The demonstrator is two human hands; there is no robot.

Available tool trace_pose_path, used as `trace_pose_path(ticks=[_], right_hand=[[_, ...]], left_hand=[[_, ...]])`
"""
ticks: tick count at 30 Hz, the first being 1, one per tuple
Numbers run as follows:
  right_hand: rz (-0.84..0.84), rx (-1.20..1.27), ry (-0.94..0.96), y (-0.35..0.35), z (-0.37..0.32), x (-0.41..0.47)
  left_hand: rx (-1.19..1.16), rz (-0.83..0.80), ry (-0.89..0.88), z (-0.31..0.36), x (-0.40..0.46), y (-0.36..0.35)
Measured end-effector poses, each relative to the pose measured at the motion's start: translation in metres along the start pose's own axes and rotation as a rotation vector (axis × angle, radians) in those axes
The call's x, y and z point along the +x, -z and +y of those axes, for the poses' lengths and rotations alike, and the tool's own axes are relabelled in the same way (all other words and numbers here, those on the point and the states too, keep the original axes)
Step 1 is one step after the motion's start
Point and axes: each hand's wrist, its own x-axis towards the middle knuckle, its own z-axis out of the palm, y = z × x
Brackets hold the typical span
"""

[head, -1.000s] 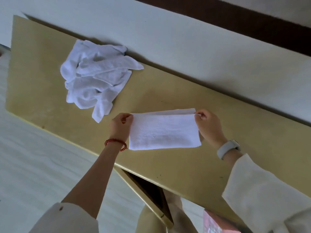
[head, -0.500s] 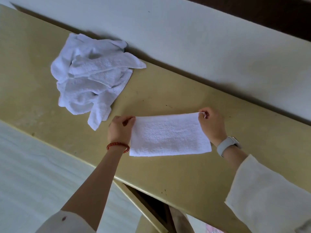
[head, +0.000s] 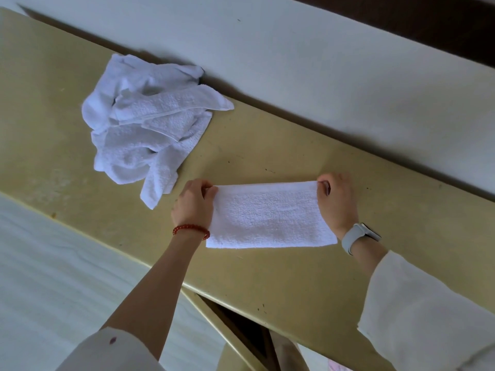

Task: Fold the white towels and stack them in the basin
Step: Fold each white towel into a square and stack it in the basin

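A white towel point(head: 270, 215) folded into a long rectangle lies flat on the yellow table point(head: 267, 274). My left hand point(head: 194, 204) pinches its far left corner, and my right hand point(head: 337, 202) pinches its far right corner. A loose heap of unfolded white towels point(head: 144, 124) lies on the table to the far left, close to the wall. No basin is in view.
A pale wall point(head: 321, 76) runs along the table's far edge. The table's near edge crosses diagonally, with pale floor point(head: 53, 277) to the left and a dark gap point(head: 241, 328) under the table near my body.
The folded towel has settled flat on the table, and both hands have kept hold of its far corners. The view has drifted slightly.
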Motion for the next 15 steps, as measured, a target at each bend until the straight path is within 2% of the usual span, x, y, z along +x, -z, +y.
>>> trace_pose_path(ticks=[5, 12, 14, 15], right_hand=[[0.044, -0.001, -0.021, 0.000, 0.001, -0.002], [0.051, -0.014, -0.006, 0.003, -0.002, -0.004], [0.028, -0.017, -0.023, 0.006, -0.006, -0.003], [0.019, -0.082, -0.020, 0.008, -0.008, -0.003]], left_hand=[[0.050, -0.046, 0.078, 0.008, 0.007, 0.003], [0.103, -0.203, 0.181, 0.016, 0.024, 0.009], [0.023, -0.159, 0.201, 0.017, 0.021, 0.011], [-0.027, -0.074, 0.174, 0.017, 0.016, 0.012]])
